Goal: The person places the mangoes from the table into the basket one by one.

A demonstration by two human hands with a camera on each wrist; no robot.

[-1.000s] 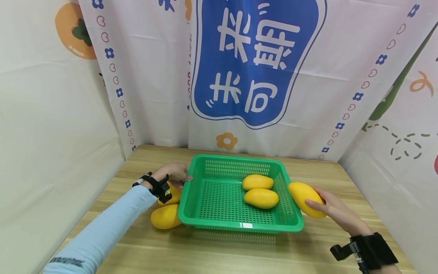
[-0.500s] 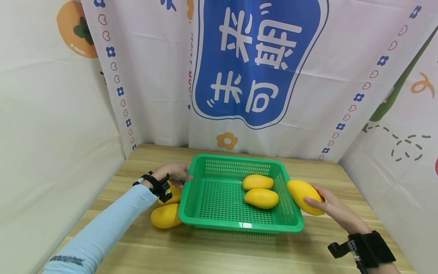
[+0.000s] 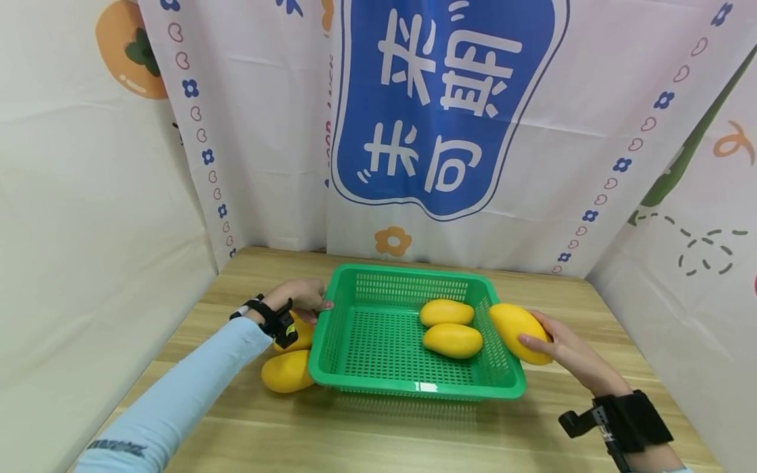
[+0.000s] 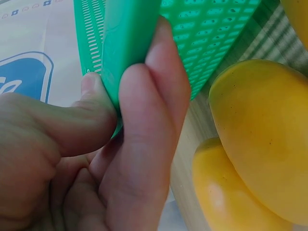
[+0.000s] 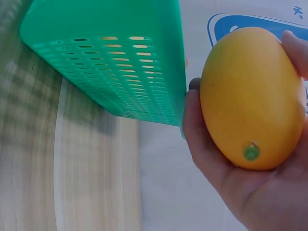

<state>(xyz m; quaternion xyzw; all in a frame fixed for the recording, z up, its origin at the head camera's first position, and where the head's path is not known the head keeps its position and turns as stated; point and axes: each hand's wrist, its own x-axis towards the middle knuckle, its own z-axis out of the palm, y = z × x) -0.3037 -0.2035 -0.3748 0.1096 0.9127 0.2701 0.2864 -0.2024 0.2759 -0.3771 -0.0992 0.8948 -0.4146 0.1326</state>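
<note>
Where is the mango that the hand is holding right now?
In the head view, the smooth yellow mango sits in the right hand, just over the right rim of the green plastic basket, beside the two yellow mangoes lying inside.

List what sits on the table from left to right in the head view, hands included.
Left hand pinching the basket rim → mangoes on the table beside it → green basket → two mangoes inside the basket → mango gripped by the right hand.

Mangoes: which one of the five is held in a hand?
The mango at the green basket's right rim, gripped by the right hand. Two others lie inside the basket, two on the table beside the left hand.
</note>
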